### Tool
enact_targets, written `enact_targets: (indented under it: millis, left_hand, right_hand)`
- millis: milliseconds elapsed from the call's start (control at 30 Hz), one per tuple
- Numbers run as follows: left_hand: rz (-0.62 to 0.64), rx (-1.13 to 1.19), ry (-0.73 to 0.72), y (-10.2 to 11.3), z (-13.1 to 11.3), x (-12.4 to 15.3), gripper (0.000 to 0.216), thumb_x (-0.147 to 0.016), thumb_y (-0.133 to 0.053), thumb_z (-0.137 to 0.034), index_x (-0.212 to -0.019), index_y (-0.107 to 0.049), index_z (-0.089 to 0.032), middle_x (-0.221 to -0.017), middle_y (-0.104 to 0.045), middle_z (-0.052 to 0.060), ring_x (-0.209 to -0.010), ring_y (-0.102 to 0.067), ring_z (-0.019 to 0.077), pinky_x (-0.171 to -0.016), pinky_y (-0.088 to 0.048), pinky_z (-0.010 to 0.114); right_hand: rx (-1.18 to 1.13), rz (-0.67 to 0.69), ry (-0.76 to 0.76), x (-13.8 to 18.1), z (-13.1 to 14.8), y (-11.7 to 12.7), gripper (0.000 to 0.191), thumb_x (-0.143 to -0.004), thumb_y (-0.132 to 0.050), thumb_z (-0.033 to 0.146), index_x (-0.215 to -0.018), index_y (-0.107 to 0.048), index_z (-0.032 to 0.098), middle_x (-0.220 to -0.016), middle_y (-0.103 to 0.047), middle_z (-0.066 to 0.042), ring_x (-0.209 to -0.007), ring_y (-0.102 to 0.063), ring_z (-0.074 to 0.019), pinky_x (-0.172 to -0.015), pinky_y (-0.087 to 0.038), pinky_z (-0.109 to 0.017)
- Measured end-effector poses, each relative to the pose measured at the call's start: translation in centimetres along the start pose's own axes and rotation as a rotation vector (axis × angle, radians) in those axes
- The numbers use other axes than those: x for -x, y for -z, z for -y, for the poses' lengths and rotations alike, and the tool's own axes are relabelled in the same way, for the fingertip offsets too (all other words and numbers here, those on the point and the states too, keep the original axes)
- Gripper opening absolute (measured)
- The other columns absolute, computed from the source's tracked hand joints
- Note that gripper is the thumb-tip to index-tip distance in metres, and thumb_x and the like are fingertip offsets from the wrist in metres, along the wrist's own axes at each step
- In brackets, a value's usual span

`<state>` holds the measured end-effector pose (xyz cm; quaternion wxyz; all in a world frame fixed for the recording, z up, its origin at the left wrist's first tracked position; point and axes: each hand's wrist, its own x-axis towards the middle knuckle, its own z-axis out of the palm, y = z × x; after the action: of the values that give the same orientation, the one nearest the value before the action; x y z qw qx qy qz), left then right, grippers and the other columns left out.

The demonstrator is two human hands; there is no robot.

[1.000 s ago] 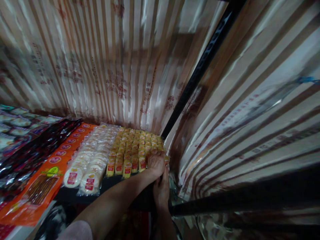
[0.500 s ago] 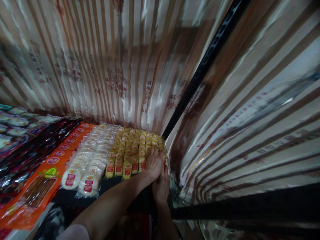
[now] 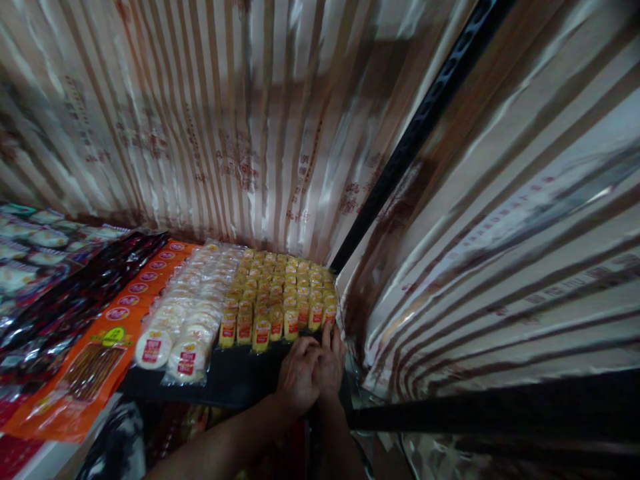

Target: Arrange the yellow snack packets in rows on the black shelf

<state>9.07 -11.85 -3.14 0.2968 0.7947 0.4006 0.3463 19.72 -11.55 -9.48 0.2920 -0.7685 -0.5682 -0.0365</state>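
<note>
Rows of small yellow packets with red labels fill the right end of a dark shelf. My left hand lies curled on the shelf's front edge, just below the front row of packets. My right hand sits beside it, touching it, with a finger reaching up to the front right packet. Whether either hand holds anything is hidden.
Clear bags of round white cakes lie left of the yellow packets. Orange sausage packs and dark packets follow further left. Striped shiny sheeting closes the back and right side. A black upright post stands in the corner.
Both hands have pulled back from among the yellow packets to the shelf's front edge. The right end of the front row now shows packets where my left hand lay.
</note>
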Motion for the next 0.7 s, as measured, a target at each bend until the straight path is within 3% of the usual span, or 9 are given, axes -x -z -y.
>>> enact_targets:
  millis: [133, 400, 567, 700]
  left_hand:
    - [-0.055, 0.089, -0.013, 0.3, -0.2, 2.8, 0.032, -0.074, -0.038, -0.006, -0.095, -0.060, -0.018, -0.104, -0.055, 0.007, -0.099, -0.051, 0.0182, -0.089, -0.045, 0.033]
    - [-0.038, 0.230, 0.140, 2.4, -1.0, 8.1, 0.036, -0.074, -0.036, -0.002, -0.092, -0.062, -0.019, -0.107, -0.057, 0.007, -0.100, -0.054, 0.0162, -0.089, -0.044, 0.028]
    - [-0.035, 0.297, 0.148, 3.2, 0.2, 13.1, 0.029, -0.076, -0.039, -0.006, -0.090, -0.061, -0.019, -0.100, -0.059, 0.006, -0.093, -0.055, 0.0150, -0.083, -0.044, 0.025]
    - [0.043, 0.298, 0.267, 4.4, 2.4, 17.2, 0.028, -0.074, -0.039, -0.006, -0.082, -0.062, -0.018, -0.094, -0.060, 0.006, -0.089, -0.056, 0.0147, -0.079, -0.043, 0.025]
  right_hand:
    - [-0.048, -0.084, -0.036, -0.1, 0.0, 0.2, 0.056, -0.083, -0.026, 0.023, -0.138, -0.027, 0.013, -0.140, -0.033, -0.014, -0.127, -0.028, -0.0272, -0.098, -0.030, -0.046]
    - [-0.043, -0.071, -0.084, -0.4, 1.6, 1.0, 0.058, -0.079, -0.033, 0.019, -0.136, -0.031, 0.010, -0.138, -0.035, -0.016, -0.124, -0.034, -0.0296, -0.099, -0.029, -0.049]
    - [-0.120, -0.096, -0.029, -0.8, 1.8, 2.1, 0.056, -0.076, -0.035, 0.020, -0.129, -0.040, 0.001, -0.134, -0.037, -0.022, -0.125, -0.033, -0.0311, -0.100, -0.029, -0.048]
    - [-0.250, -0.114, 0.000, 0.6, 3.3, 4.0, 0.048, -0.079, -0.036, 0.024, -0.121, -0.049, 0.007, -0.134, -0.039, -0.020, -0.125, -0.035, -0.0287, -0.100, -0.031, -0.047]
